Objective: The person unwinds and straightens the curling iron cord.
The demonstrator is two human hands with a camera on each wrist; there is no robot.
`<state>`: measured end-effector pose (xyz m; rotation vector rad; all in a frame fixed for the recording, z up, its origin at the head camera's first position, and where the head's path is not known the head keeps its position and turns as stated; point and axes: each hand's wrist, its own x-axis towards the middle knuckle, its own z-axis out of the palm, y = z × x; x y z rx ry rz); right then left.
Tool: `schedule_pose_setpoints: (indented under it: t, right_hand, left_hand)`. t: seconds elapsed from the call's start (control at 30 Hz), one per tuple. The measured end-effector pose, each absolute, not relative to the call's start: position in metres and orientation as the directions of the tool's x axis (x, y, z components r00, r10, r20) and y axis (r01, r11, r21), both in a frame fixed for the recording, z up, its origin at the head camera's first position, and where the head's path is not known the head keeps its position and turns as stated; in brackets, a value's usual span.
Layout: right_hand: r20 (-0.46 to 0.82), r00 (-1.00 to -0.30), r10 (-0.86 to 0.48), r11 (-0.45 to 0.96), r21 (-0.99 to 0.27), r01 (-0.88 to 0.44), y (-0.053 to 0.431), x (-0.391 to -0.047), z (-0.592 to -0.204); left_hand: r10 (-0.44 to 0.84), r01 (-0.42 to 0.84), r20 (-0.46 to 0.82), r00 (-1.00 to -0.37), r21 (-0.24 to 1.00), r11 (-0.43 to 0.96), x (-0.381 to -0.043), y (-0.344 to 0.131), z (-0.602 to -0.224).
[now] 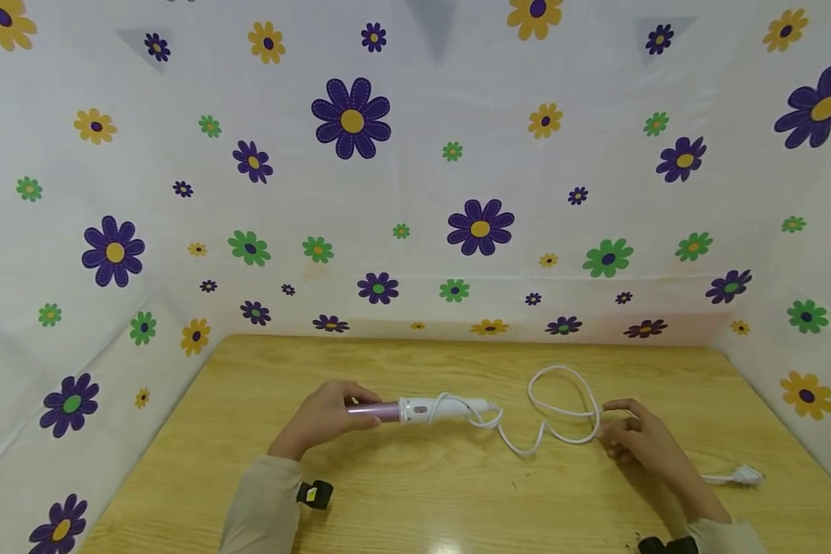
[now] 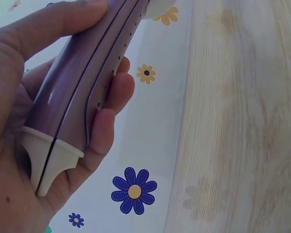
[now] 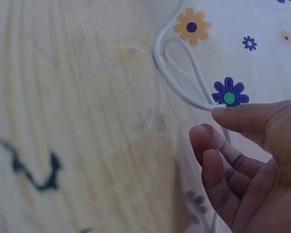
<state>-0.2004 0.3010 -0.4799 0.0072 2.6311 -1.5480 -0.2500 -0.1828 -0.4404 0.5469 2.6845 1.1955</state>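
A hair straightener (image 1: 450,408) with a purple barrel and a white handle lies sideways in the head view. My left hand (image 1: 328,419) grips its purple end, and the left wrist view shows the fingers and thumb wrapped along the split purple barrel (image 2: 80,82) with its white tip. The white cord (image 1: 529,452) winds loosely over the handle, then runs right into a loop. At the loop's right side my right hand (image 1: 637,438) pinches the cord near the thumb tip, with its other fingers curled. The white plug (image 1: 746,475) lies to the right, beyond the right wrist.
The wooden table (image 1: 415,492) is enclosed at the back and sides by a white flowered cloth (image 1: 415,177). Dark wrist devices sit at the left cuff (image 1: 259,508) and the right cuff (image 1: 723,537).
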Motion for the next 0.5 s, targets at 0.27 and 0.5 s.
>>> schedule_pose_setpoints:
  t: [0.27,0.5]
  right_hand:
    - [-0.01,-0.994,-0.113,0.539,-0.841,-0.052,0.275,-0.194,-0.453]
    - [-0.058,-0.972,-0.227,0.531,-0.844,-0.074,0.249,-0.189,-0.447]
  left_hand:
    - [0.395,0.282,0.023,-0.918,0.74,0.611,-0.25,-0.184,-0.438]
    - [0.399,0.282,0.018,-0.917,0.738,0.613,-0.249,-0.182,-0.437]
